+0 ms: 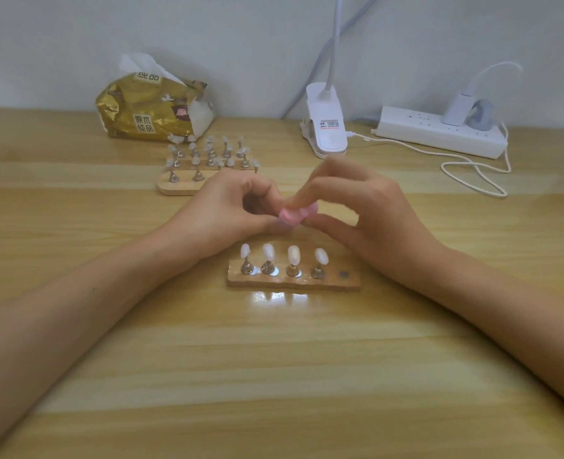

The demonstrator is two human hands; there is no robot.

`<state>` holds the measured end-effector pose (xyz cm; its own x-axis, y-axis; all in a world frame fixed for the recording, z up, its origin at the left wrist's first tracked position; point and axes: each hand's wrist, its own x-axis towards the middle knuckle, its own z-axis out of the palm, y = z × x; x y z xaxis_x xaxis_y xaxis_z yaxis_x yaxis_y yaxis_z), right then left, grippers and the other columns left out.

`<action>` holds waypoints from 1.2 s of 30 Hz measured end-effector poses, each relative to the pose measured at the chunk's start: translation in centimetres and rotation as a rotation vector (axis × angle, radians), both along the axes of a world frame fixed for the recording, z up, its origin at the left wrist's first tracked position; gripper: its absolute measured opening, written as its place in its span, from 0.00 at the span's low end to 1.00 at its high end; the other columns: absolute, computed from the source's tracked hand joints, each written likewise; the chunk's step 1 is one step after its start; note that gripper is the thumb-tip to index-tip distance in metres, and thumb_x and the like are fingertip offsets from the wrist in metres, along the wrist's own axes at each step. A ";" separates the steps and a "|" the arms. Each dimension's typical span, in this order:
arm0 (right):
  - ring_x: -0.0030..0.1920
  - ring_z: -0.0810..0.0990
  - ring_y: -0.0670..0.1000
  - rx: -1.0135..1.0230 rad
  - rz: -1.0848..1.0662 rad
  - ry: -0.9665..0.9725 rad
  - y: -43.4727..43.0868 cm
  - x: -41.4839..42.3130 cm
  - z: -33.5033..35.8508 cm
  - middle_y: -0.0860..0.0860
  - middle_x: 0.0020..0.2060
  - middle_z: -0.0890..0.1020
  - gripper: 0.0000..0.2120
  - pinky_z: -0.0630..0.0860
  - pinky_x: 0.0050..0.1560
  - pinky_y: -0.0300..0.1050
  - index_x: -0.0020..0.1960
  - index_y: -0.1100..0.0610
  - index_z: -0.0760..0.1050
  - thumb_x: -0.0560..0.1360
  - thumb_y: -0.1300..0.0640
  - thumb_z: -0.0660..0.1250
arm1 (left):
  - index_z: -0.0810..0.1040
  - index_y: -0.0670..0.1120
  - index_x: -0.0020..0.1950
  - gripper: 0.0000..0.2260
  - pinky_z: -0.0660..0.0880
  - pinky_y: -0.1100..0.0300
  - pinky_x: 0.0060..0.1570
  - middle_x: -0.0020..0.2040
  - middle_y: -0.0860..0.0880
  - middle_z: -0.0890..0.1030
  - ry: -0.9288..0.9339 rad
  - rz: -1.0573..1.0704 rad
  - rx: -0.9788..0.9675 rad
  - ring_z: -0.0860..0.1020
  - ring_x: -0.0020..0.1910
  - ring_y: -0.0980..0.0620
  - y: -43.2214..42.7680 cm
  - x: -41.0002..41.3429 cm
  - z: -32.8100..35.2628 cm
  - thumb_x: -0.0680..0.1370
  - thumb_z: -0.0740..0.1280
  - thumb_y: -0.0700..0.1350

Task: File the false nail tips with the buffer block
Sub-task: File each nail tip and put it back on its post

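My right hand (370, 220) pinches a small pink buffer block (296, 215) between thumb and fingers, above the table's middle. My left hand (231, 212) meets it there with curled fingers; what it pinches is hidden behind the fingers and the block. Just in front of both hands lies a cork strip (294, 282) with several false nail tips (294, 255) upright on small metal stands; its right-most spot (343, 274) holds no stand.
A second wooden holder (174, 188) with several more nail tips stands behind my left hand. A gold tissue pack (151, 109) sits at the back left, a white clip lamp (327, 127) at the back middle, and a power strip (439, 134) with cables at the back right.
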<state>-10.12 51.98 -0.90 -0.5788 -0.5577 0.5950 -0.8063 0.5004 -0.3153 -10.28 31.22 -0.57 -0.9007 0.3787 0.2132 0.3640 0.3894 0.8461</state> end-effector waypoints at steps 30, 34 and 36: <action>0.45 0.80 0.48 -0.024 -0.024 -0.111 0.2 -0.2 0.2 0.51 0.44 0.79 0.06 0.78 0.50 0.48 0.48 0.59 0.82 0.73 0.66 0.75 | 0.82 0.49 0.36 0.08 0.70 0.76 0.35 0.32 0.59 0.82 0.001 0.024 -0.030 0.78 0.32 0.66 -0.1 0.1 0.1 0.69 0.78 0.39; 0.45 0.78 0.47 -0.015 0.043 -0.039 0.0 0.0 0.0 0.50 0.44 0.77 0.06 0.75 0.49 0.41 0.48 0.58 0.81 0.73 0.65 0.75 | 0.80 0.50 0.35 0.09 0.70 0.76 0.34 0.30 0.60 0.80 0.009 0.018 -0.033 0.77 0.31 0.66 0.0 0.1 0.1 0.69 0.78 0.40; 0.45 0.78 0.48 -0.004 0.013 -0.079 0.0 -0.2 -0.1 0.50 0.44 0.77 0.06 0.77 0.48 0.46 0.48 0.58 0.82 0.74 0.65 0.75 | 0.81 0.49 0.35 0.08 0.71 0.75 0.34 0.31 0.58 0.81 0.009 0.029 -0.036 0.77 0.31 0.65 -0.1 0.0 0.1 0.69 0.78 0.40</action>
<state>-10.33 51.94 -1.04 -0.6169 -0.5630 0.5500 -0.7852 0.4886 -0.3805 -10.24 31.17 -0.46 -0.9097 0.3596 0.2076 0.3591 0.4303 0.8281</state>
